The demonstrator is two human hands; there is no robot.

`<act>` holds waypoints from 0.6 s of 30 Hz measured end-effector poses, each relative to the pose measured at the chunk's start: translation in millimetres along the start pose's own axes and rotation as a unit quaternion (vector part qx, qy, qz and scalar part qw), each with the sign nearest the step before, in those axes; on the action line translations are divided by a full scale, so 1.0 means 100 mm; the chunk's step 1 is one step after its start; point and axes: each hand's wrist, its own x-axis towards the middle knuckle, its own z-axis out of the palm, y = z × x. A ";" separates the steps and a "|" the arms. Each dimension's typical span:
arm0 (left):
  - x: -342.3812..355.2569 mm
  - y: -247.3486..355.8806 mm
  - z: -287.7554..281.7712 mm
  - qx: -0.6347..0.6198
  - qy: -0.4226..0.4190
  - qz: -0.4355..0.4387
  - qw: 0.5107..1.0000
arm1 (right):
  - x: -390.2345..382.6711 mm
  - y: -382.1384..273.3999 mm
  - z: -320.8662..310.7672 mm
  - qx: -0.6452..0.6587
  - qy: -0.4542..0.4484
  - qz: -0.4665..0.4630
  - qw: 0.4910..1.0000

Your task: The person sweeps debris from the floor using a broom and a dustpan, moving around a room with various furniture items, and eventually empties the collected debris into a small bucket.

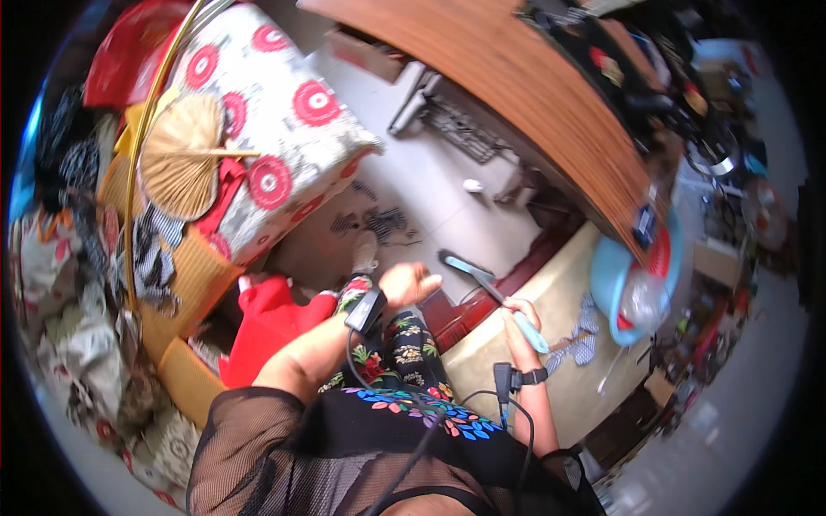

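My right hand is wrapped round the handle of a long light-blue brush. The brush's dark-bristled head points forward and left over the floor, beside a dark red wooden piece. In front of my lap hovers my left hand, fingers loosely bent and thumb apart, with nothing visible in it. A red cloth or bag lies beneath and left of my left forearm. Scraps of dark patterned cloth are scattered on the floor ahead.
A cloth-covered table at the left bears a pleated hand fan. Ahead stands a brown wooden table. On the right are a light-blue basin and a patterned cloth strip on a pale surface. Bundled bags crowd the far left.
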 end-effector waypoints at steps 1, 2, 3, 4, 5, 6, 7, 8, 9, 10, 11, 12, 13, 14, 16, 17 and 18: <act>-0.07 0.06 0.29 -0.114 -0.046 0.019 0.992 | -0.05 -0.02 0.00 0.001 0.006 -0.038 0.999; -0.09 0.04 0.62 -0.222 -0.101 -0.005 0.970 | -0.13 -0.01 0.00 0.003 0.007 -0.074 0.997; -0.34 0.44 0.60 -0.326 -0.170 -0.047 0.929 | -0.24 0.03 -0.02 -0.005 0.000 -0.102 0.995; -0.63 0.83 0.57 -0.425 -0.231 -0.095 0.870 | -0.35 0.05 -0.04 -0.014 -0.011 -0.132 0.991; -0.72 0.91 0.71 -0.447 -0.253 -0.085 0.854 | -0.42 0.02 -0.04 -0.062 -0.040 -0.198 0.977; -0.80 0.98 0.86 -0.472 -0.274 -0.078 0.834 | -0.48 -0.01 -0.04 -0.112 -0.070 -0.260 0.956; -0.80 1.02 1.07 -0.489 -0.250 -0.099 0.830 | -0.55 0.15 0.01 0.075 -0.094 -0.122 0.985; -0.88 0.97 1.18 -0.508 -0.218 -0.113 0.825 | -0.69 0.32 0.07 0.266 -0.112 0.023 0.957; -0.95 0.88 1.30 -0.556 -0.215 -0.110 0.796 | -0.84 0.27 0.01 0.081 -0.106 -0.180 0.975; -1.04 0.85 1.37 -0.600 -0.210 -0.101 0.766 | -0.97 0.20 -0.05 -0.117 -0.087 -0.371 0.917; -1.16 0.85 1.44 -0.596 -0.183 -0.093 0.776 | -1.09 0.23 -0.08 -0.158 -0.104 -0.374 0.908; -1.31 0.87 1.48 -0.593 -0.155 -0.086 0.786 | -1.21 0.25 -0.08 -0.169 -0.143 -0.312 0.924; -1.48 0.88 1.48 -0.581 -0.163 -0.106 0.790 | -1.36 0.17 -0.12 -0.167 -0.177 -0.293 0.925; -1.57 0.77 1.54 -0.575 -0.140 -0.086 0.802 | -1.48 0.07 -0.18 -0.165 -0.214 -0.274 0.923; -1.66 0.30 1.44 -0.451 -0.175 -0.085 0.871 | -1.67 -0.04 -0.46 -0.171 -0.305 -0.267 0.898; -1.97 0.52 1.47 -0.423 -0.103 0.036 0.900 | -1.76 0.18 -0.60 -0.121 -0.271 -0.244 0.923; -2.33 0.81 1.45 -0.381 -0.028 0.148 0.912 | -1.78 0.56 -0.70 -0.117 -0.189 -0.332 0.917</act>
